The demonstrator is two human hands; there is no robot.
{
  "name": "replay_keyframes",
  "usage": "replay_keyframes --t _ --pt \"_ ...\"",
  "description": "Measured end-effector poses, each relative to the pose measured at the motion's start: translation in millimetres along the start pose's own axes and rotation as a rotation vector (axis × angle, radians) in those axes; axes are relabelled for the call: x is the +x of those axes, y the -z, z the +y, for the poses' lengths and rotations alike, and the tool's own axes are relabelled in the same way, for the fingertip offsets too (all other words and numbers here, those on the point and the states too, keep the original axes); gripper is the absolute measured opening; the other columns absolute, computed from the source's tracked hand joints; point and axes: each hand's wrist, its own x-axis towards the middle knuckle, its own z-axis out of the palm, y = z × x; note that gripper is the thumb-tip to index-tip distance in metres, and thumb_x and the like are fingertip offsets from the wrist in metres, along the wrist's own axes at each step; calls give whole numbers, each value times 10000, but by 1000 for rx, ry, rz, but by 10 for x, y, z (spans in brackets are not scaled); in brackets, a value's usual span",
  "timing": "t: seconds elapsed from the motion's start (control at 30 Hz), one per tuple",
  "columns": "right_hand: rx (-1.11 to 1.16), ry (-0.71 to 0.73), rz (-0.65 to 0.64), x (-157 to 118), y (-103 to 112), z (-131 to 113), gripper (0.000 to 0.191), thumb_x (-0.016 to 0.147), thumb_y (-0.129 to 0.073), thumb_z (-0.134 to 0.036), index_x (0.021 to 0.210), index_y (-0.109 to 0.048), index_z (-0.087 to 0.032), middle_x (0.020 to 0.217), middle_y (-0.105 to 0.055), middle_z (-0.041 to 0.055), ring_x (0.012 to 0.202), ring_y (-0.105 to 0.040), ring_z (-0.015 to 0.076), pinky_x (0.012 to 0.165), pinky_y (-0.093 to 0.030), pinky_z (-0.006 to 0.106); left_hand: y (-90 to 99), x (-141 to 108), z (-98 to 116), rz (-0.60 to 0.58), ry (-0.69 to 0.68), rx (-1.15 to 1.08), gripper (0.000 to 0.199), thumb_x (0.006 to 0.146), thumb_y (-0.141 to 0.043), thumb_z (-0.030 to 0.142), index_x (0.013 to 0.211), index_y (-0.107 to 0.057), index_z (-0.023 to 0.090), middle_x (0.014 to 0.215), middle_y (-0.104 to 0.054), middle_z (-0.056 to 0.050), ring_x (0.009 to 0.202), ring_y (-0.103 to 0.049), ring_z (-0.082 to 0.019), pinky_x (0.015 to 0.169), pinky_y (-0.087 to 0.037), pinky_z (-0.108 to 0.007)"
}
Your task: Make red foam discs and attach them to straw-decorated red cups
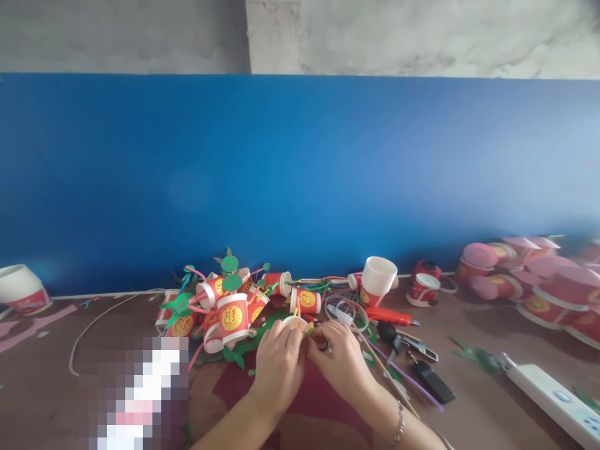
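Both hands meet at the middle of the table, fingers bent close together. My left hand (281, 356) is closed, its fingertips at a small yellow-green strip (309, 329). From the other side my right hand (342, 356) pinches near the same strip; a dark, ring-like object (325, 345) shows by its fingers, its kind unclear. Just beyond the left fingers is the white rim of a paper cup (295, 322), mostly hidden by that hand. Dark red paper (319, 394) lies under the wrists.
Red-and-white paper cups (233, 320) with green cutouts crowd the left. Right of my hands are a stack of white cups (379, 275), an orange-red tool (389, 315), keys with a black fob (434, 381) and a white power strip (553, 397). A blue panel (281, 181) stands behind.
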Motion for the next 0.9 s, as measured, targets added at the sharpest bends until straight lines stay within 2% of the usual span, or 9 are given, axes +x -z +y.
replay_keyframes --t 0.27,0.4,0.53,0.7,0.9 --pt "-84 81 36 -36 15 -44 181 710 -508 -87 558 -525 -184 593 -576 0 619 -521 154 676 -352 287 5 3 0 -15 1 1 113 854 -481 127 876 -572 191 795 -668 -48 756 -586 -237 647 -441 -349" --pt "-74 57 26 -24 15 -33 168 685 -520 -87 553 -482 -182 596 -553 -8 632 -504 151 654 -334 274 -2 6 -1 -9 18 -23 126 861 -492 144 768 -550 205 753 -658 -43 718 -574 -233 643 -433 -352" --pt "-43 36 30 18 45 14 174 697 -534 -111 551 -470 -181 592 -545 -10 630 -494 148 658 -329 274 1 43 -19 14 72 -61 140 884 -510 200 748 -541 208 726 -651 -33 697 -561 -226 626 -419 -340" --pt "-1 41 14 40 73 25 152 753 -540 -146 609 -567 -187 616 -589 -9 638 -520 152 681 -326 286 -10 69 -57 21 114 -96 72 859 -560 196 788 -564 209 719 -648 -20 714 -558 -227 628 -418 -332" --pt "-46 136 56 -22 17 -10 195 791 -538 -155 604 -579 -190 573 -578 -16 612 -519 145 674 -311 284 -20 8 -41 -1 50 -53 105 831 -541 120 899 -580 189 827 -671 -50 747 -566 -240 650 -432 -353"
